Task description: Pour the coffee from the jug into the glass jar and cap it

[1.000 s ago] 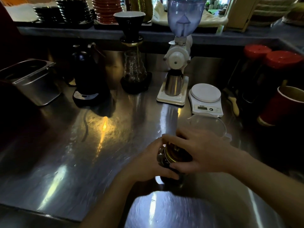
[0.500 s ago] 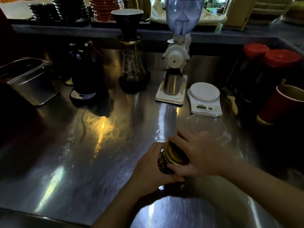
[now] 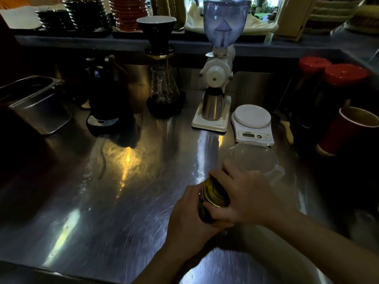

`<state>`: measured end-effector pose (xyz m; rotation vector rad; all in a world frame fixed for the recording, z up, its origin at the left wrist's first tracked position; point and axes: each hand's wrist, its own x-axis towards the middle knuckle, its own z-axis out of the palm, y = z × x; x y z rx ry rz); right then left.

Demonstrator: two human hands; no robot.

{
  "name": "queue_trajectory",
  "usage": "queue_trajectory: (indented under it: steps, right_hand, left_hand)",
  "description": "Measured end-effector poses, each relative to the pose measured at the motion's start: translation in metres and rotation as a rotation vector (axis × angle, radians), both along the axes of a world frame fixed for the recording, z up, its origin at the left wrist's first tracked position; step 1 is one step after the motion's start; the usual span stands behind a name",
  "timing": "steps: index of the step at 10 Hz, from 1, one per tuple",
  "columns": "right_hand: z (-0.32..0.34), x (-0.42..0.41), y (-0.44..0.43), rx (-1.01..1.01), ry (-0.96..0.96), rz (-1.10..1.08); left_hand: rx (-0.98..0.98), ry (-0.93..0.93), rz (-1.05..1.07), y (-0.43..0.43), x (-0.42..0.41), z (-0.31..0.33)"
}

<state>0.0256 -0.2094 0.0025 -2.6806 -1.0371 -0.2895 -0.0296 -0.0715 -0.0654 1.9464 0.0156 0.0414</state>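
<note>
Hands, two: left hand point(image 3: 187, 218) grip wrapping one glass jar point(image 3: 203, 212), right hand point(image 3: 246, 198) clasping its gold cap point(image 3: 215, 194), one empty jug point(image 3: 254, 158) behind.

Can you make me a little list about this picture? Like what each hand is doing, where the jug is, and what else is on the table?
left hand: wrapped around the glass jar
right hand: gripping the gold lid on top of the jar
jug: clear, looks empty, standing just behind the hands
counter: shiny steel
also there: white scale, coffee grinder, red paper cup
</note>
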Motion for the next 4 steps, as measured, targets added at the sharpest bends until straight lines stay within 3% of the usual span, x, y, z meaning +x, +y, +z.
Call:
queue_trajectory:
  steps: [3,4]
  right_hand:
    - [0.001,-0.015,-0.005,0.036,-0.013,-0.083]
    - [0.010,-0.012,-0.008,0.208,0.065,-0.106]
  left_hand:
    - [0.189,-0.192,-0.098,0.021,0.001,0.015]
    - [0.148,-0.257,0.003,0.039,0.009,0.029]
